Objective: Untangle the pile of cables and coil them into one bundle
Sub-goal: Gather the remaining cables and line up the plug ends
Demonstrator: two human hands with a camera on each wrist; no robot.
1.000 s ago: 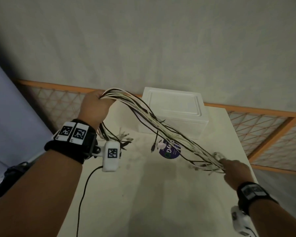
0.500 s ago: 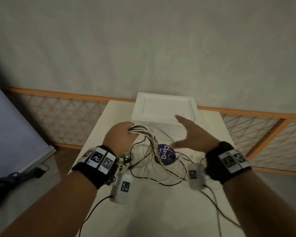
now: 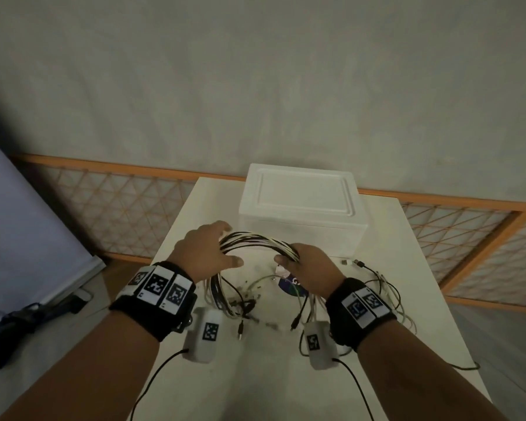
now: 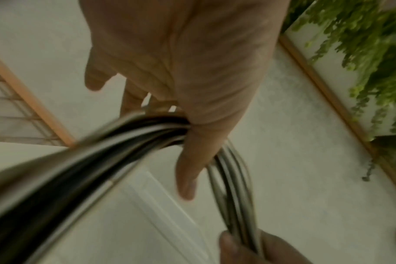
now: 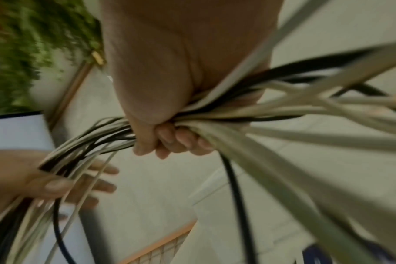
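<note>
A bundle of black and white cables (image 3: 255, 240) arcs above the table between my two hands. My left hand (image 3: 207, 253) has its fingers spread and straight. The cables (image 4: 147, 132) run through the crook of its thumb and hang down under the wrist. My right hand (image 3: 308, 270) grips the other end of the arc in a fist, fingers curled round the cables (image 5: 215, 114). Loose plug ends (image 3: 240, 305) dangle onto the table below the hands. More slack cable (image 3: 386, 287) trails on the table right of my right wrist.
A white foam box (image 3: 301, 214) stands at the back of the white table (image 3: 286, 384), just beyond the hands. A round blue label (image 3: 292, 288) lies under the cables. An orange lattice railing (image 3: 119, 214) runs behind. The table drops off left and right.
The hands came together from a wide stretch. My right hand, open half a second ago, now grips the bundle. My left hand's fingers have spread.
</note>
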